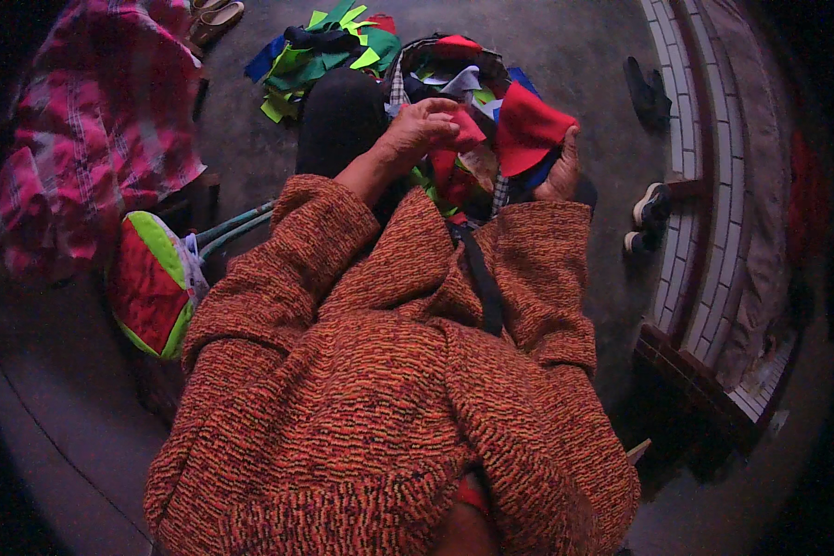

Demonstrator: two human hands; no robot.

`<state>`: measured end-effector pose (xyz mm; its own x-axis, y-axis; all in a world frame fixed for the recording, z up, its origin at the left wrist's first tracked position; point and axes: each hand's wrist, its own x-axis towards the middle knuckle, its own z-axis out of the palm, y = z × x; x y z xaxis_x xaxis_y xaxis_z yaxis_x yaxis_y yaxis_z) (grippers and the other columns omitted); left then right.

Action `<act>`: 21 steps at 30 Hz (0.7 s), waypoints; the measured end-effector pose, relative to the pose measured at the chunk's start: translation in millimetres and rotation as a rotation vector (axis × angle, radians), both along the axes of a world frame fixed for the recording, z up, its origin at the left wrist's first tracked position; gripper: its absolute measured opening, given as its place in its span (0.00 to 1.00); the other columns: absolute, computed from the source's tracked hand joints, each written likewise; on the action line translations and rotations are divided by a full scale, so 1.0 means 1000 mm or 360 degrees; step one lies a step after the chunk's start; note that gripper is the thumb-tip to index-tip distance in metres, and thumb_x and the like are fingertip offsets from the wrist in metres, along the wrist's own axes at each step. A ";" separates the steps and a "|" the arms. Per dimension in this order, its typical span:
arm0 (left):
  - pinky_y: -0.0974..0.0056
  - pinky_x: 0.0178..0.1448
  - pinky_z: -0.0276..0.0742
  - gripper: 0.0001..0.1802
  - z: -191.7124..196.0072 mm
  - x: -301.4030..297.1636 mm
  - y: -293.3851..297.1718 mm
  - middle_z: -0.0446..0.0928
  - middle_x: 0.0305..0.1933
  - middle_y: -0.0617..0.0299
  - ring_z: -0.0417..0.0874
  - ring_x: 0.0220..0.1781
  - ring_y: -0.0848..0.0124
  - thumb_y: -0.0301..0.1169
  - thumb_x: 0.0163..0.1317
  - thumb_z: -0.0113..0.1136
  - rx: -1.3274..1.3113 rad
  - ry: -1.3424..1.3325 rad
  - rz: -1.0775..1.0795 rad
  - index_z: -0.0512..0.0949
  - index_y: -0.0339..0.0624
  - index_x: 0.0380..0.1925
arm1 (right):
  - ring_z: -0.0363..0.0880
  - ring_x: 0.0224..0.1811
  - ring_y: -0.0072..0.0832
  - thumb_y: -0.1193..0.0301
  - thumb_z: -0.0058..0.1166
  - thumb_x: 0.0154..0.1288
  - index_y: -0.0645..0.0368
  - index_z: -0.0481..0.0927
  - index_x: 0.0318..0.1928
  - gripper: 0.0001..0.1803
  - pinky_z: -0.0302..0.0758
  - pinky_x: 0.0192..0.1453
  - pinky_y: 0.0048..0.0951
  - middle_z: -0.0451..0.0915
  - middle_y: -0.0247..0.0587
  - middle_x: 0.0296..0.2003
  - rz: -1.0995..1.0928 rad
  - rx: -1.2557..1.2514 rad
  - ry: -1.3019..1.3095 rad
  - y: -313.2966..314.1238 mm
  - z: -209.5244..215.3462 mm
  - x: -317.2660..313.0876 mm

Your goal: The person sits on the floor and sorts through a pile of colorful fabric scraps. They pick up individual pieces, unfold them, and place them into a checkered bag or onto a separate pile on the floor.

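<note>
Over an open bag with a checked edge [501,195], my left hand [415,137] has its fingers bent and closed on a small pinkish-red cloth scrap [470,132]. To its right, my right hand [562,172] grips a larger red cloth piece [531,128] by its edge, thumb on top; a dark blue piece shows beneath it. The bag lies between my knees and holds several scraps in red, white, green and blue. On the floor beyond my left knee is a loose pile of cloth scraps [320,67], mostly green, bright yellow-green and blue.
At the left, a pink checked cloth [83,148] drapes over something, with a red and lime-green bag [153,283] near it. Shoes [653,206] stand at the right beside a tiled ledge [684,269]. More shoes [216,22] lie at the far left.
</note>
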<state>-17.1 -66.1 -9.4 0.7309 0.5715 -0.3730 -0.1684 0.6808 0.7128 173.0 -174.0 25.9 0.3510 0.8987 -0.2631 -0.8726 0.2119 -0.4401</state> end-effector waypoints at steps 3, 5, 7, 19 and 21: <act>0.66 0.45 0.77 0.21 -0.001 0.001 -0.001 0.73 0.42 0.57 0.77 0.42 0.68 0.21 0.54 0.57 -0.0198 -0.0059 -0.0032 0.68 0.36 0.49 | 0.67 0.57 0.43 0.54 0.54 0.56 0.68 0.61 0.58 0.37 0.60 0.64 0.48 0.67 0.51 0.56 0.0012 -0.0003 0.0000 0.000 -0.006 0.003; 0.67 0.45 0.77 0.21 -0.005 0.001 -0.001 0.73 0.42 0.58 0.78 0.41 0.68 0.21 0.54 0.56 -0.0195 -0.0060 -0.0079 0.68 0.36 0.49 | 0.68 0.56 0.43 0.56 0.54 0.58 0.68 0.64 0.56 0.33 0.62 0.62 0.47 0.69 0.50 0.54 -0.0016 0.0014 -0.0088 0.000 -0.010 0.005; 0.68 0.44 0.77 0.20 -0.003 0.000 -0.001 0.73 0.41 0.59 0.78 0.39 0.70 0.22 0.54 0.56 -0.0155 -0.0047 -0.0103 0.69 0.37 0.48 | 0.70 0.54 0.42 0.58 0.52 0.59 0.67 0.68 0.53 0.28 0.65 0.61 0.45 0.72 0.49 0.52 -0.0076 0.0045 -0.0291 0.002 -0.012 0.004; 0.69 0.46 0.75 0.22 0.022 0.003 -0.007 0.74 0.41 0.61 0.77 0.41 0.73 0.30 0.53 0.61 -0.0047 0.0051 -0.0103 0.70 0.38 0.48 | 0.73 0.35 0.18 0.70 0.53 0.61 0.61 0.76 0.39 0.08 0.71 0.41 0.22 0.77 0.32 0.32 0.0112 -0.0412 -0.1720 0.004 -0.004 -0.050; 0.69 0.47 0.74 0.23 0.030 0.005 -0.010 0.75 0.42 0.60 0.77 0.42 0.74 0.32 0.52 0.63 -0.0050 0.0059 -0.0075 0.70 0.38 0.48 | 0.75 0.35 0.21 0.71 0.56 0.58 0.61 0.76 0.37 0.08 0.72 0.41 0.24 0.78 0.34 0.31 0.0109 -0.0405 -0.1736 0.002 -0.011 -0.050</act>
<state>-12.3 -76.3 21.1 0.7422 0.5243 -0.4175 -0.1097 0.7095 0.6961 122.8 -171.6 15.2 0.4580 0.8886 -0.0239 -0.0001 -0.0268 -0.9996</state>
